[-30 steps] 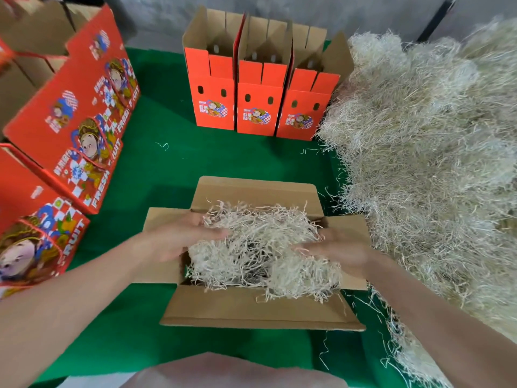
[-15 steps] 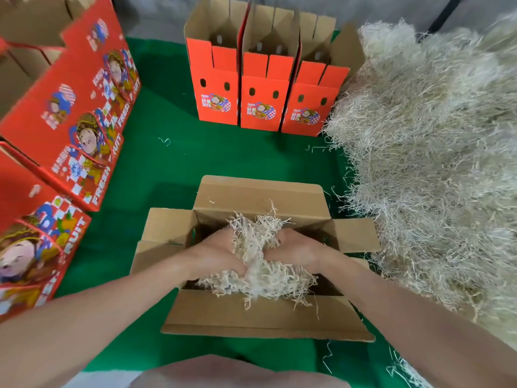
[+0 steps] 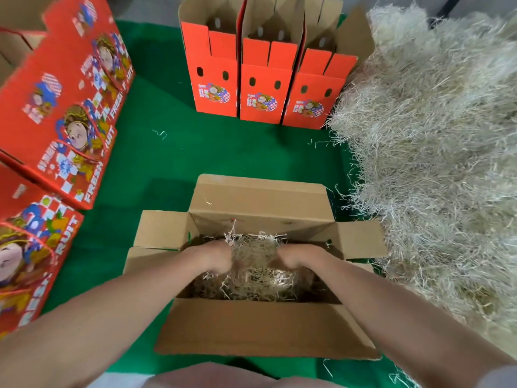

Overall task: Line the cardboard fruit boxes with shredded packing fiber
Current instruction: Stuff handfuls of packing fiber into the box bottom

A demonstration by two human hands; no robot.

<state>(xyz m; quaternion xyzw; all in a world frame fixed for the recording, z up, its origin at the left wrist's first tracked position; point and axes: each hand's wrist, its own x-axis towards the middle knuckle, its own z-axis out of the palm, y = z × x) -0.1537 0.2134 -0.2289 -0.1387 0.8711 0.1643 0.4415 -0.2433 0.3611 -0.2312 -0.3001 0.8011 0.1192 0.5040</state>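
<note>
Nearest the camera, an open cardboard box [image 3: 263,329] sits on the worktop [image 3: 212,152], which is covered in green cloth, its four brown flaps folded outward. Inside it lies a clump of shredded fiber [image 3: 256,266]. The left hand [image 3: 215,257] and right hand [image 3: 296,256] reach in on either side of the clump. Their fingers bend down and are buried in the strands, so I cannot tell whether they are clamped on any. A few loose strands [image 3: 160,133] lie on the cloth beyond the box. To the right, a large fiber pile [image 3: 436,152] runs along the worktop's edge. On the left, printed red boxes [image 3: 64,107] lie stacked and tilted. Farther back stand three red boxes [image 3: 261,88], upright, side by side, with their tops open. Behind them is a grey surface [image 3: 151,7], too blurred to identify.
</note>
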